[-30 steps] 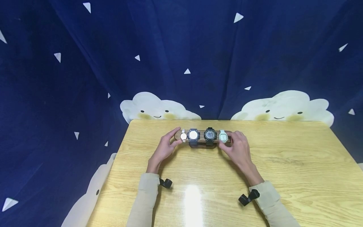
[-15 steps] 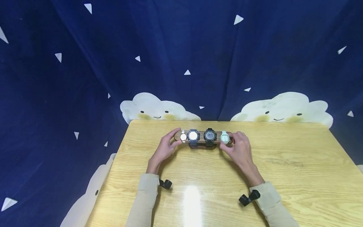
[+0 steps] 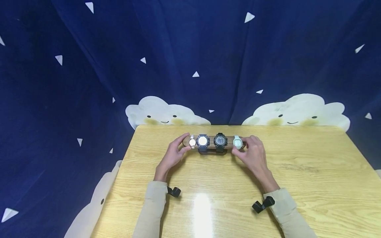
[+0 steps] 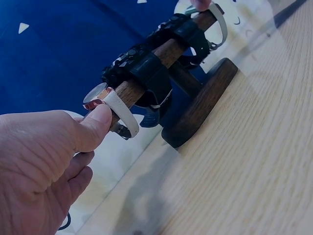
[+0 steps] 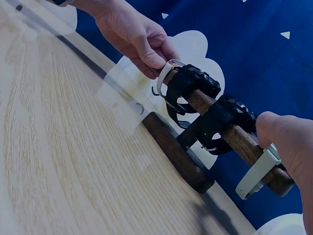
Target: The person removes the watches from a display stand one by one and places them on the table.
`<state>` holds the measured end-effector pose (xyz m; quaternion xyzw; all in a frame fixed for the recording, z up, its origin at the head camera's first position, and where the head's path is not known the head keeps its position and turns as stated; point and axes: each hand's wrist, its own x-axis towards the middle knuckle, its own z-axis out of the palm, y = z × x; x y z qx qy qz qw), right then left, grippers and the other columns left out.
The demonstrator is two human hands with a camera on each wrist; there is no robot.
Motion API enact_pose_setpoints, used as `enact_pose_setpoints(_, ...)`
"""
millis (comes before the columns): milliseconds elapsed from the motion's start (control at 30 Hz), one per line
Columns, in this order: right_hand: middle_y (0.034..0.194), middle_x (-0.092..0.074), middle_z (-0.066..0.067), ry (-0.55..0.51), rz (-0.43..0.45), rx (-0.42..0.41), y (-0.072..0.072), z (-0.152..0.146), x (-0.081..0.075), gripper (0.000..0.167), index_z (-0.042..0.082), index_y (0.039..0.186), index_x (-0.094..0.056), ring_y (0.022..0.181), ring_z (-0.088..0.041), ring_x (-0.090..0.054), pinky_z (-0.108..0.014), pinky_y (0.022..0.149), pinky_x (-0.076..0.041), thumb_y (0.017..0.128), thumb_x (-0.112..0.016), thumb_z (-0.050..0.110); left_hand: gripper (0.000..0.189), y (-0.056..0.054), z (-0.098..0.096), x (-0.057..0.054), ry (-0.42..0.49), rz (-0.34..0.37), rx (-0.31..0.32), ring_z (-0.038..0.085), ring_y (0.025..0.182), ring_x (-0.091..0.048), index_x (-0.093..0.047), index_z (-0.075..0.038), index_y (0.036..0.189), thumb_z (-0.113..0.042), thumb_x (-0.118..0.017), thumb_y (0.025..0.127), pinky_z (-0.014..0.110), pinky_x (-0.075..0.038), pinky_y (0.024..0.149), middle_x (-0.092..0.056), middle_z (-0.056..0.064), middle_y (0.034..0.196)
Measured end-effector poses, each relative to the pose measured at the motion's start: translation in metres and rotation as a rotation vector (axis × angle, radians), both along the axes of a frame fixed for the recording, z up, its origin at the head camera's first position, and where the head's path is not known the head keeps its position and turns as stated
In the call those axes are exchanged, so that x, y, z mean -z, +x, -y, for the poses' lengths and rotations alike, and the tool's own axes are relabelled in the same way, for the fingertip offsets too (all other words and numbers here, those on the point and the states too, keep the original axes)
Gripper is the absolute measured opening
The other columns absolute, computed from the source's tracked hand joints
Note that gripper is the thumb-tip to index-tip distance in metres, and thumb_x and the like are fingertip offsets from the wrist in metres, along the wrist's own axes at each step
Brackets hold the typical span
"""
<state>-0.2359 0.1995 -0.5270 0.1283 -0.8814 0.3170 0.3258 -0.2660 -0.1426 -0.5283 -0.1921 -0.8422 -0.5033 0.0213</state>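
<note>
A dark wooden watch stand [image 3: 212, 141] with a horizontal bar stands near the table's back edge. At the bar's left end, my left hand [image 3: 172, 154] pinches the wood between thumb and fingers, right beside a small white-strapped watch [image 4: 122, 111]. With thumb and fingers, my right hand [image 3: 253, 156] pinches a mint-green watch [image 3: 237, 142] looped round the bar near its right end; its strap hangs below the bar in the right wrist view. Between them sit a chunky black watch [image 3: 220, 141] and a dark watch with a bright, glaring face [image 3: 203, 141].
The stand's oblong wooden base [image 4: 205, 110] rests on the light wood table [image 3: 208, 181]. Behind the table hangs a dark blue curtain [image 3: 190, 43] with white triangles and smiling clouds. A small black device [image 3: 263, 204] sits at each wrist.
The mint-green watch has slid a little to the right along the bar, away from the black watch, with my right hand moving along. My left hand stays in place.
</note>
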Motion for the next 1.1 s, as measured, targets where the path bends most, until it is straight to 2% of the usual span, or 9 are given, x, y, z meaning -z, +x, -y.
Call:
enact_pose_setpoints(100,0.069,-0.058,-0.008,0.000,0.003,0.004,-0.0002,-0.0008,-0.0004,0.039,-0.006,0.096,-0.075,0.066,-0.021,-0.047,-0.033,0.063,-0.039,0.073,-0.083,0.024,0.062,-0.0004,-0.0004,-0.0002,0.007,-0.002,0.002,0.033,0.145,-0.048,-0.050,-0.005,0.153,-0.007,-0.072,0.095,0.045,-0.033,0.125,-0.056,0.018,0.151)
enact_pose_setpoints(300,0.071,-0.060,-0.015,-0.005,0.020,0.019,0.0003,-0.0022,-0.0013,0.040,-0.006,0.096,-0.074,0.066,-0.022,-0.046,-0.033,0.063,-0.037,0.072,-0.082,0.025,0.063,-0.0003,-0.0009,-0.0003,0.011,0.006,-0.002,0.030,0.145,-0.049,-0.051,-0.010,0.153,-0.008,-0.073,0.095,0.042,-0.033,0.125,-0.056,0.016,0.151)
enact_pose_setpoints(533,0.071,-0.060,-0.015,-0.004,0.036,0.023,0.0005,-0.0028,-0.0024,0.038,-0.006,0.094,-0.073,0.067,-0.023,-0.047,-0.033,0.064,-0.038,0.072,-0.082,0.025,0.062,0.0002,0.0001,0.0002,0.032,0.006,0.010,0.033,0.145,-0.048,-0.051,-0.007,0.153,-0.006,-0.073,0.094,0.045,-0.032,0.125,-0.056,0.018,0.151)
enact_pose_setpoints(800,0.071,-0.058,-0.013,-0.007,0.040,0.034,-0.0006,-0.0050,-0.0028,0.034,-0.005,0.090,-0.072,0.067,-0.023,-0.045,-0.034,0.064,-0.037,0.070,-0.080,0.022,0.062,0.0009,-0.0004,0.0007,0.025,0.014,0.001,0.031,0.146,-0.048,-0.051,-0.010,0.153,-0.007,-0.072,0.095,0.043,-0.033,0.125,-0.055,0.017,0.152)
enact_pose_setpoints(1100,0.070,-0.057,-0.013,-0.003,0.043,0.033,-0.0001,-0.0067,-0.0036,0.033,-0.005,0.090,-0.072,0.067,-0.023,-0.045,-0.034,0.064,-0.036,0.071,-0.080,0.021,0.061,-0.0001,0.0001,0.0002,0.011,-0.001,0.012,0.033,0.145,-0.048,-0.050,-0.002,0.152,-0.007,-0.071,0.096,0.046,-0.032,0.126,-0.057,0.019,0.150)
